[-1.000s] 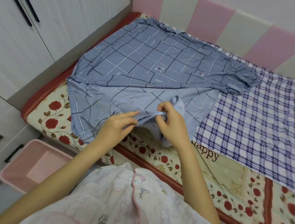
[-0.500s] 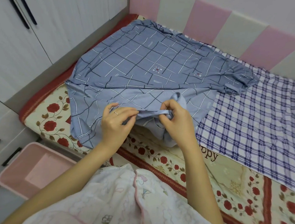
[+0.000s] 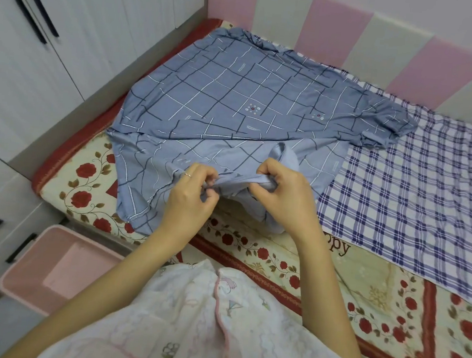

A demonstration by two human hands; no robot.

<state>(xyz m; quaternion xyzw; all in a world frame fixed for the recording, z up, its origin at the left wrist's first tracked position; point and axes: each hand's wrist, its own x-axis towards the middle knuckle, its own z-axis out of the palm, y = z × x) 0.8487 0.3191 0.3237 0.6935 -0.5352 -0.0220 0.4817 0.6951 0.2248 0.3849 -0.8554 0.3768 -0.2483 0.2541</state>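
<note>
Left hand (image 3: 190, 200) edged toward right hand (image 3: 287, 194); both pinch bunched cloth at shirt (image 3: 236, 93) near edge. Shirt spread flat, folding apparently unstarted.

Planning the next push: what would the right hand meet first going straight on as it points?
The right hand points up the bed, so likely only more of the blue checked garment it grips.

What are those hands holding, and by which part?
Both the left hand and right hand pinch the blue checked garment along its bunched near edge.
</note>
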